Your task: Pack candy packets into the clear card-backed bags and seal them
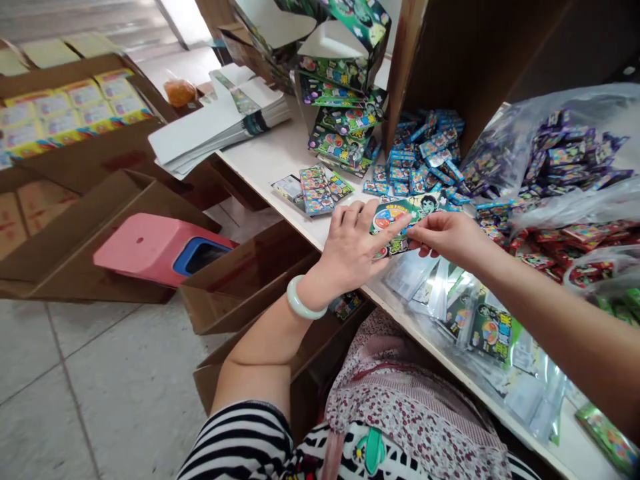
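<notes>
A green and black printed candy box (391, 215) is between my two hands above the table's front edge. My left hand (353, 243) is closed over its left end, index finger stretched along the printed face. At its right side, my right hand (447, 237) pinches the box's edge between thumb and fingers. Just left of it lie small printed packs (317, 190) on the white tabletop. Blue-wrapped candies (425, 157) are heaped behind my hands. Clear plastic sleeves with printed cards (493, 330) lie below my right forearm.
Stacked open printed cartons (343, 100) stand at the back beside a pile of flat white cards (210, 130). Bags of purple candies (565, 153) and red candies (575, 243) sit at right. A pink stool (145, 247) and cardboard boxes (240, 287) crowd the floor at left.
</notes>
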Available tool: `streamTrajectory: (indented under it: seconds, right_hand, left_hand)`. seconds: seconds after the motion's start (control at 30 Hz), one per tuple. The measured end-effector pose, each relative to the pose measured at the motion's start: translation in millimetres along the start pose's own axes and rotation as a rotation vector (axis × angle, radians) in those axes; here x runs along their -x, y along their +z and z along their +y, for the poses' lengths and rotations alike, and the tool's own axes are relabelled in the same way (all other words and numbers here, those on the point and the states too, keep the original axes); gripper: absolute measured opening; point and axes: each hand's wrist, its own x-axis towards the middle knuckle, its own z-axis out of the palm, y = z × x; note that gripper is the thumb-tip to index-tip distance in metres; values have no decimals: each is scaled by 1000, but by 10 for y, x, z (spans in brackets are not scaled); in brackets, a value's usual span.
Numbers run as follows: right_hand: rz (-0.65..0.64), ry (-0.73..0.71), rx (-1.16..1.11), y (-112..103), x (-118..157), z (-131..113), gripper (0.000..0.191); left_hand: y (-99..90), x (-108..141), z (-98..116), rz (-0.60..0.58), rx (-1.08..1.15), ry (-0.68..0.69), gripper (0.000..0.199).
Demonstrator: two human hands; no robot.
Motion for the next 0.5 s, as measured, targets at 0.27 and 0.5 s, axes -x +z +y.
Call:
streamTrajectory:
  seconds: [0.27,0.5]
  right_hand:
    - [-120,-54,165,-97,-240,93,41]
    - [-55,-149,486,-253,-563,152,44]
  left_hand:
    - [23,-93,-74,-40,59,-66,72]
    - [12,-88,-105,-47,67,-49,72]
